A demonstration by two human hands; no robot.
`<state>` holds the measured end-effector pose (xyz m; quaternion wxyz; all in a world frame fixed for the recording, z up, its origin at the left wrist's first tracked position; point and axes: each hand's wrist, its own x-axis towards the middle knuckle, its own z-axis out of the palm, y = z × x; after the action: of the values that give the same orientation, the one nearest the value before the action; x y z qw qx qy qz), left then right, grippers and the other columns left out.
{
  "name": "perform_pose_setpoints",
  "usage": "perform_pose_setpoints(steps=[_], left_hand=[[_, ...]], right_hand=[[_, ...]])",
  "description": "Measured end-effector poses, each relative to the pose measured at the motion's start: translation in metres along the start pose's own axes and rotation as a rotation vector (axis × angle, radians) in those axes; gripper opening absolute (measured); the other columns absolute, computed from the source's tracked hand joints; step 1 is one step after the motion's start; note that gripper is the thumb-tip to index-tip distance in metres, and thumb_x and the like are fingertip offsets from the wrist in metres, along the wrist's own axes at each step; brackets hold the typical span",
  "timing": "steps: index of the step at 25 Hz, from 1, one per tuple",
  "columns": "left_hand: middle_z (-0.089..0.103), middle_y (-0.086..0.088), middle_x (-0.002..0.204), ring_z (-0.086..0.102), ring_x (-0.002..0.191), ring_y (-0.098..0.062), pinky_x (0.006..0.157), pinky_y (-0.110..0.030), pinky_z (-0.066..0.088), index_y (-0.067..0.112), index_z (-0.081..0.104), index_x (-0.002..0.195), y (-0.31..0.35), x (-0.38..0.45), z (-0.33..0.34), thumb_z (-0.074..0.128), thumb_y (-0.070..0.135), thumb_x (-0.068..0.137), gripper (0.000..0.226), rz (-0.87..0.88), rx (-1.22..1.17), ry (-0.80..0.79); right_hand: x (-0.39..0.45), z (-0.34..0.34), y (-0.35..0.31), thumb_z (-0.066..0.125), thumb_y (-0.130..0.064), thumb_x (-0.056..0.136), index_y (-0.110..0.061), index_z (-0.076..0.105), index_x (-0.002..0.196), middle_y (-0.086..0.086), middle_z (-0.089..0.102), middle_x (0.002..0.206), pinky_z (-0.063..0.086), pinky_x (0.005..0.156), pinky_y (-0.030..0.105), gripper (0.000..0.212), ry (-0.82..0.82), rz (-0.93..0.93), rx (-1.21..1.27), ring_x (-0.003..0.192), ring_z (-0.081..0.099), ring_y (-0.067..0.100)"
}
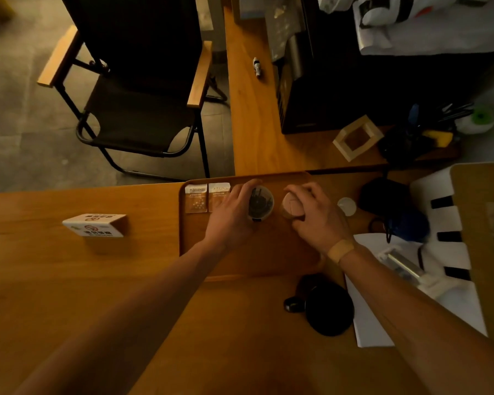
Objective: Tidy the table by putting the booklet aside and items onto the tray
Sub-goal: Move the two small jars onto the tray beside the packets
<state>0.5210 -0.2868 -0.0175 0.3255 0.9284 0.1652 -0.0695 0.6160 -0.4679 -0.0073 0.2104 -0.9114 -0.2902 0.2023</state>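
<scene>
Wooden tray (268,260): on table (83,280), far edge at table's far edge.
L hand (228,215): over tray, fingers (250,186) curled round left side of clear cup (260,203) w/ dark contents; cup stands on tray, gripped.
R hand (317,215): fingers wrapped over top & right of pale round container (293,206), thumb side toward cup; container on tray just right of cup, not touching it.
Sachets (207,196): two, side by side, tray's far-left corner, just left of L fingertips.
Sign block (96,225): on table, well left of tray.
Black lid (328,307): on table, near side of tray.
</scene>
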Motion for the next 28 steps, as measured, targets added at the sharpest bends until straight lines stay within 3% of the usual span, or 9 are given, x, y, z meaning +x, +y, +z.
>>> perform_pose_setpoints(steps=[5, 9, 11, 15, 19, 26, 28], left_hand=[[0.038, -0.007, 0.145, 0.041, 0.131, -0.031, 0.100, -0.053, 0.046, 0.030, 0.022, 0.147, 0.000, 0.000, -0.001, 0.080, 0.015, 0.072, 0.096, 0.006, -0.024, -0.039], [0.013, -0.006, 0.158, 0.014, 0.145, -0.034, 0.112, -0.054, 0.028, 0.032, 0.015, 0.151, 0.001, -0.015, -0.002, 0.080, 0.032, 0.073, 0.102, 0.098, 0.041, 0.044], [0.011, -0.006, 0.160, 0.007, 0.147, -0.029, 0.115, -0.050, 0.019, 0.027, 0.014, 0.152, 0.000, -0.031, 0.000, 0.069, 0.045, 0.079, 0.094, 0.170, 0.153, 0.089], [0.008, -0.005, 0.163, -0.003, 0.150, -0.021, 0.120, -0.051, 0.013, 0.021, 0.007, 0.155, -0.004, -0.053, 0.009, 0.044, 0.056, 0.089, 0.083, 0.256, 0.442, 0.011], [0.006, -0.007, 0.163, -0.003, 0.150, -0.023, 0.119, -0.052, 0.006, 0.017, 0.010, 0.155, -0.004, -0.056, 0.010, 0.038, 0.057, 0.091, 0.081, 0.249, 0.552, 0.007], [0.012, -0.006, 0.162, 0.002, 0.150, -0.022, 0.118, -0.056, 0.010, 0.020, 0.013, 0.154, -0.001, -0.052, 0.009, 0.039, 0.061, 0.089, 0.082, 0.250, 0.568, 0.020], [0.010, -0.006, 0.162, 0.001, 0.150, -0.023, 0.118, -0.057, 0.010, 0.020, 0.013, 0.154, 0.000, -0.047, 0.007, 0.038, 0.062, 0.088, 0.082, 0.238, 0.579, 0.014]], right_hand=[[-0.002, -0.003, -0.001, 0.071, -0.011, 0.078, -0.030, 0.041, 0.139, 0.003, 0.039, 0.138, 0.047, 0.087, 0.032, 0.070, -0.013, 0.001, -0.020, 0.126, 0.044, 0.028], [-0.019, -0.004, -0.004, 0.073, -0.021, 0.078, -0.031, 0.026, 0.147, 0.005, 0.028, 0.153, 0.044, 0.101, 0.044, 0.084, 0.058, -0.019, -0.126, 0.139, 0.033, 0.030], [-0.036, -0.001, -0.002, 0.068, -0.026, 0.082, -0.023, 0.030, 0.148, 0.008, 0.032, 0.154, 0.041, 0.105, 0.048, 0.076, 0.122, -0.081, -0.201, 0.142, 0.031, 0.031], [-0.057, 0.002, 0.004, 0.059, -0.025, 0.088, -0.012, 0.035, 0.148, 0.011, 0.036, 0.155, 0.034, 0.111, 0.057, 0.065, 0.139, -0.192, -0.341, 0.145, 0.029, 0.031], [-0.061, 0.005, 0.001, 0.054, -0.026, 0.091, -0.010, 0.028, 0.150, 0.011, 0.029, 0.158, 0.030, 0.115, 0.054, 0.067, 0.101, -0.198, -0.375, 0.147, 0.024, 0.028], [-0.057, 0.008, 0.002, 0.037, -0.022, 0.093, -0.005, 0.025, 0.151, 0.015, 0.026, 0.158, 0.032, 0.114, 0.053, 0.061, 0.072, -0.168, -0.408, 0.148, 0.021, 0.031], [-0.051, 0.006, 0.001, 0.042, -0.020, 0.092, -0.004, 0.027, 0.150, 0.017, 0.028, 0.157, 0.033, 0.113, 0.053, 0.062, 0.081, -0.157, -0.400, 0.147, 0.023, 0.032]])
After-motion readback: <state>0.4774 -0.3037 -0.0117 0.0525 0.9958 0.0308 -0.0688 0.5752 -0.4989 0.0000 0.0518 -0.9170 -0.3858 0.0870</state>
